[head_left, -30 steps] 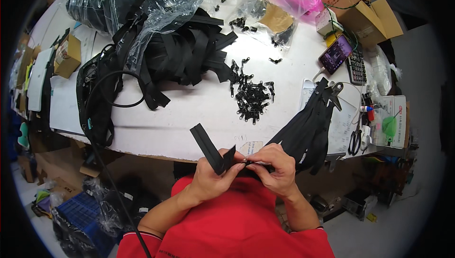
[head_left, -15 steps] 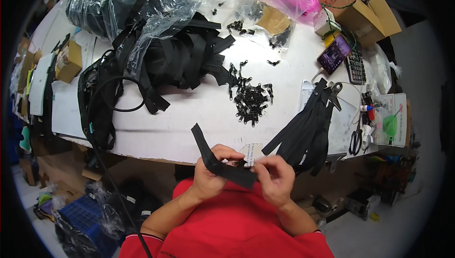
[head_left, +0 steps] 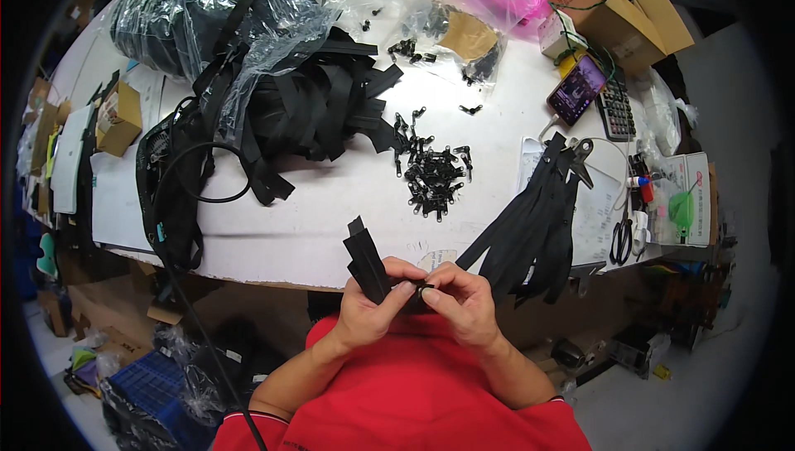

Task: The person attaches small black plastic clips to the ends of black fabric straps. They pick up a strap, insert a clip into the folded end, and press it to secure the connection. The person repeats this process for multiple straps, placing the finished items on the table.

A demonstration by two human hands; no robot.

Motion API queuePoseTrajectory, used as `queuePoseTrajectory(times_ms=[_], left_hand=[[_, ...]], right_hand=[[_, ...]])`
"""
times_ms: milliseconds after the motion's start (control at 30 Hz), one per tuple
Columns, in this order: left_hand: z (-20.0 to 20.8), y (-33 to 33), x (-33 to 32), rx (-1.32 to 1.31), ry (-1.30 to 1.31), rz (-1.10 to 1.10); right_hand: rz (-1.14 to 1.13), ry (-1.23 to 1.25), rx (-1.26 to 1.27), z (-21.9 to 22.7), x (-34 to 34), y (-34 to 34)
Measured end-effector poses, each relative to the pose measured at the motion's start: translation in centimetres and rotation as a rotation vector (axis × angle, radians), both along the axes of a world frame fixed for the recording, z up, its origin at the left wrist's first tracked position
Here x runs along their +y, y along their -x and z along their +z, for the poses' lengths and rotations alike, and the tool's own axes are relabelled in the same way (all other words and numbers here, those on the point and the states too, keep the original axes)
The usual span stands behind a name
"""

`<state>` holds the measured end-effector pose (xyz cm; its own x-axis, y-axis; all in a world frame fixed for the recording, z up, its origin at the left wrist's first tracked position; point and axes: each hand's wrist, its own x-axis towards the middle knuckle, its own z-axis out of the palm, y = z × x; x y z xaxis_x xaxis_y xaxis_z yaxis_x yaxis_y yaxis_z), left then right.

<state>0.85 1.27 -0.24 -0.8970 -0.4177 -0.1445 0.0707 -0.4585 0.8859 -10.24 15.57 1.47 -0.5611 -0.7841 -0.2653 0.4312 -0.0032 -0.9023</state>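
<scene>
A black zipper tape (head_left: 364, 260) stands up out of my left hand (head_left: 364, 314), whose fingers are closed round it, with its free end pointing away from me. My right hand (head_left: 468, 306) is pinched at the tape's near part, and its thumb meets my left thumb there. A small dark piece shows between the fingertips; whether it is a slider I cannot make out. Beyond the hands, a heap of black zipper sliders (head_left: 435, 178) lies on the white table (head_left: 331, 211).
Black tapes (head_left: 315, 107) pile up at the back left under clear plastic. More tapes (head_left: 530, 227) lie to the right beneath a metal clamp (head_left: 582, 157). A phone (head_left: 577, 91), calculator (head_left: 617, 107), scissors (head_left: 621, 240) and cardboard boxes (head_left: 638, 28) stand farther right. A black cable (head_left: 195, 306) hangs at left.
My right hand has moved left to meet my left hand and now pinches the tape. The tape's near end, which stuck out toward the right, is now folded up within my hands.
</scene>
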Motion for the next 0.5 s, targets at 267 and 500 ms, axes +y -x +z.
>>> queuePoseTrajectory(times_ms=[267,500], left_hand=[[-0.1,-0.1,-0.4,0.052,0.018,-0.065],[-0.3,-0.5,0.1,-0.027,0.228,0.064]], right_hand=[[0.012,-0.083,-0.125,-0.3,0.2,0.4],[0.017,-0.177,0.501,-0.9,-0.1,-0.2]])
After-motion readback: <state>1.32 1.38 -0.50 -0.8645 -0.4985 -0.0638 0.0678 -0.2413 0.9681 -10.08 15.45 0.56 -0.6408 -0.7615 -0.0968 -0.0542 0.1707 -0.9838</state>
